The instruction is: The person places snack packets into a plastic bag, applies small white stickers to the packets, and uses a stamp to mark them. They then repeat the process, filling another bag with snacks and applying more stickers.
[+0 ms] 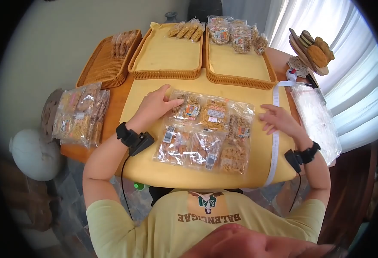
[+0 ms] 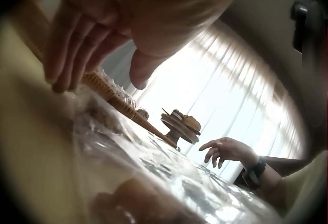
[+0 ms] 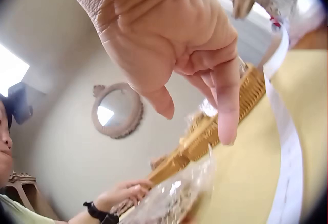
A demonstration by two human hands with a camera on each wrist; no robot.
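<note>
A large clear plastic bag [image 1: 248, 110] of snack packs lies flat on the yellow-covered table in front of me. Its several packs, such as the yellowish snack pack [image 1: 215, 112] in the upper row, carry printed labels or barcodes. At the bag's upper left corner is my left hand [image 1: 156, 105], its thumb reaching over the plastic; the left wrist view shows those fingers [image 2: 84, 44] extended, the thumb apart from them. My right hand [image 1: 281, 119] hovers beyond the bag's right edge, palm down, with fingers loosely bent and nothing held. Both wrists wear black camera straps.
Three wicker trays stand along the back: left [image 1: 82, 81], middle [image 1: 165, 75] and right [image 1: 240, 81], each with packs at its far end. More filled bags [image 1: 78, 112] lie at left. A white measuring tape [image 1: 275, 142] runs down the right side, near clear plastic bags [image 1: 316, 122].
</note>
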